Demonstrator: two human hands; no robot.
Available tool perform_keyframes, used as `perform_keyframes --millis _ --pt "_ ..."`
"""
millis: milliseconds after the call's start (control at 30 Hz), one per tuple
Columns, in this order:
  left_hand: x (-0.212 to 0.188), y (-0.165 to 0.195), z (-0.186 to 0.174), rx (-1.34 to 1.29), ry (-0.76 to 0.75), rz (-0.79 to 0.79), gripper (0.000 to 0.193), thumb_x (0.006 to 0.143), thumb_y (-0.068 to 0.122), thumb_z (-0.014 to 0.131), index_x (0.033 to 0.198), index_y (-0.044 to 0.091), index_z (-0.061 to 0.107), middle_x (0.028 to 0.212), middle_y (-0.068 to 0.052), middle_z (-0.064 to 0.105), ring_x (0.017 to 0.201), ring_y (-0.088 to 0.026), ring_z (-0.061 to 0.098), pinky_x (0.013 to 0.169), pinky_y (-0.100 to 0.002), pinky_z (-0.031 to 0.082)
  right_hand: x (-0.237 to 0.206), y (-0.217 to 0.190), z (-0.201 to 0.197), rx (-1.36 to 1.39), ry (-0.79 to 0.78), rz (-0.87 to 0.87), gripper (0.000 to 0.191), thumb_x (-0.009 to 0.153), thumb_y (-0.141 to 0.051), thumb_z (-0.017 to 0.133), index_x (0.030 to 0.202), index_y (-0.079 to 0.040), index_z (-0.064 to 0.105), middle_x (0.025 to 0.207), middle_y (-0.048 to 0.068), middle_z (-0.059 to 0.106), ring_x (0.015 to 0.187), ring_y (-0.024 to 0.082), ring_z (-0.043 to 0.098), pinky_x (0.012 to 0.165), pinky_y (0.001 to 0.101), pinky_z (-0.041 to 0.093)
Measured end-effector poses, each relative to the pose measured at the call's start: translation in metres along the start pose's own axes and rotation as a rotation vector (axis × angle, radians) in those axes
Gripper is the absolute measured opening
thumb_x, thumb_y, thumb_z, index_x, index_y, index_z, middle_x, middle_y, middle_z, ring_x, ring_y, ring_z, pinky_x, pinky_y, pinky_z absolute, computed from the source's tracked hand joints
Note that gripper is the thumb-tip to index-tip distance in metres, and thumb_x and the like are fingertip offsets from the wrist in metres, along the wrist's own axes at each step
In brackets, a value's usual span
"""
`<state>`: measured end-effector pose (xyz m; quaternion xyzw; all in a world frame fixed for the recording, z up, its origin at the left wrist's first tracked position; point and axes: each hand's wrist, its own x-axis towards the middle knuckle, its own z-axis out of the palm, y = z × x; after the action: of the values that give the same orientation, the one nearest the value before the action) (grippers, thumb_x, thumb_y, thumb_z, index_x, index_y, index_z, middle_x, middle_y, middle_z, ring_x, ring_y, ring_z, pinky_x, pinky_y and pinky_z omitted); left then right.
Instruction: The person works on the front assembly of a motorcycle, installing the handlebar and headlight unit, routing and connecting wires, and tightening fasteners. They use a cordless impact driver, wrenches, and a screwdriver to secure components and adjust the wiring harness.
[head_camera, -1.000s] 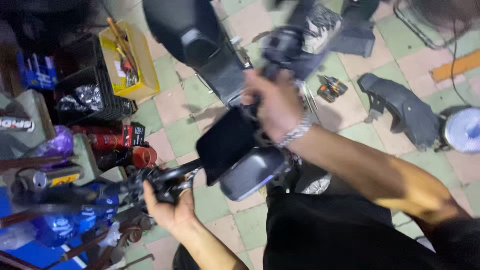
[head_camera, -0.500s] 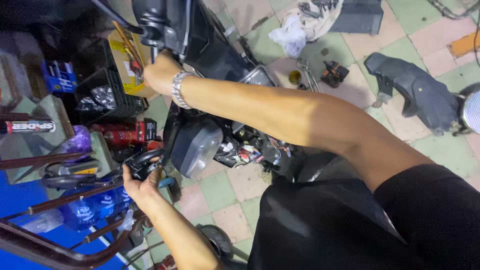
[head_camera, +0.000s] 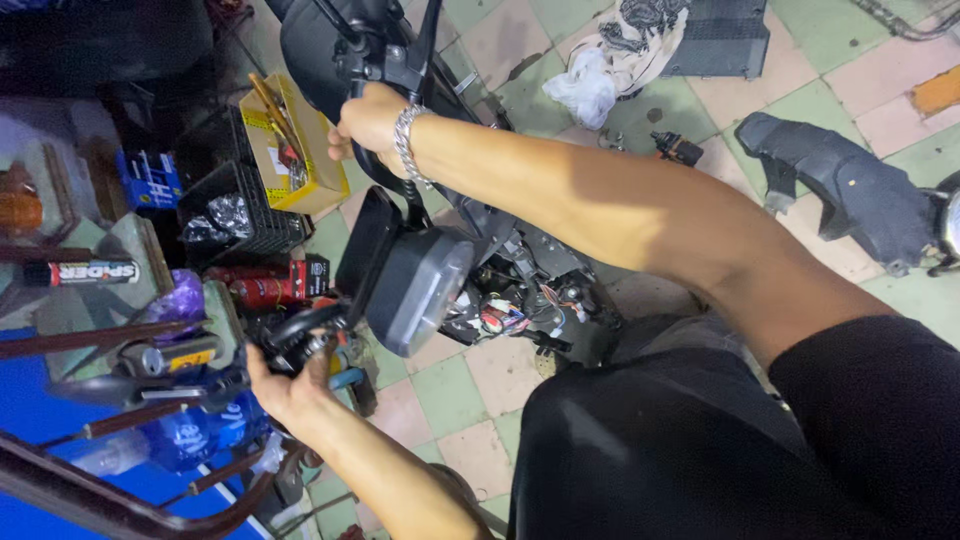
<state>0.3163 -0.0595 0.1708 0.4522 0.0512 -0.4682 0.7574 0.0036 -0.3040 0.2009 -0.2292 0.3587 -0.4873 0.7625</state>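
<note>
Nearest the camera, below the instrument cluster (head_camera: 418, 290), the person's left hand (head_camera: 285, 385) is wrapped around the left handlebar grip (head_camera: 290, 335), fingers curled over it near the lever. The cluster, a grey housing with a dark lens, sits in the middle of the stripped scooter front, with exposed wiring and connectors (head_camera: 500, 310) just to its right. Beyond the cluster, the right hand (head_camera: 368, 122), with a metal chain bracelet (head_camera: 405, 140) at the wrist, is closed on the right handlebar grip (head_camera: 365, 160), below the dark mirror (head_camera: 320, 45).

With both grips held, the bars are best turned or steadied evenly, one hand pushing as the other gives, so the loose cluster and the bare wiring beside it are not tugged or pinched at the steering head.

Left of the cluster stand red spray cans (head_camera: 265, 285), a black crate (head_camera: 240, 215) and a yellow box of tools (head_camera: 290, 150). Far right of the cluster lie a black body panel (head_camera: 840, 190) and, farther off, white rags (head_camera: 600, 75) on the tiled floor (head_camera: 450, 390).

The left grip is partly lost among dark clutter, so where the fingertips sit is unclear. The right palm hides its grip, the mirror is cut off at the top edge, and the bar's middle lies behind the cluster.
</note>
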Motion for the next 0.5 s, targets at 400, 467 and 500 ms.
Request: perform_keyframes --millis 400,467,500 --pt "-0.007 -0.006 0.021 0.137 0.023 0.162 0.037 0.089 0.037 0.070 0.116 0.012 0.073 0.120 -0.010 0.073 0.116 -0.037 0.066 0.103 -0.075 0.044 -0.010 -0.033 -0.029 0.058 -0.043 0.195 0.010 0.084 0.009 0.051 0.093 0.010 0.053 0.084 0.021 0.067 0.066 0.031 0.074 0.056 0.0428 0.062" --pt "-0.005 -0.007 0.031 0.098 0.011 0.132 0.036 0.089 0.034 0.070 0.116 0.010 0.072 0.120 -0.012 0.073 0.117 -0.039 0.066 0.103 -0.077 0.044 -0.002 -0.034 -0.033 0.063 -0.017 0.211 0.011 0.084 0.008 0.052 0.095 0.009 0.055 0.085 0.021 0.068 0.069 0.032 0.076 0.059 0.0450 0.064" --pt "-0.003 -0.006 0.039 0.016 0.007 0.086 0.035 0.089 0.031 0.071 0.116 0.009 0.071 0.121 -0.014 0.073 0.118 -0.040 0.066 0.103 -0.078 0.044 0.005 -0.035 -0.033 0.092 0.006 0.200 0.013 0.085 0.010 0.053 0.097 0.009 0.057 0.086 0.022 0.067 0.071 0.033 0.076 0.062 0.0463 0.067"
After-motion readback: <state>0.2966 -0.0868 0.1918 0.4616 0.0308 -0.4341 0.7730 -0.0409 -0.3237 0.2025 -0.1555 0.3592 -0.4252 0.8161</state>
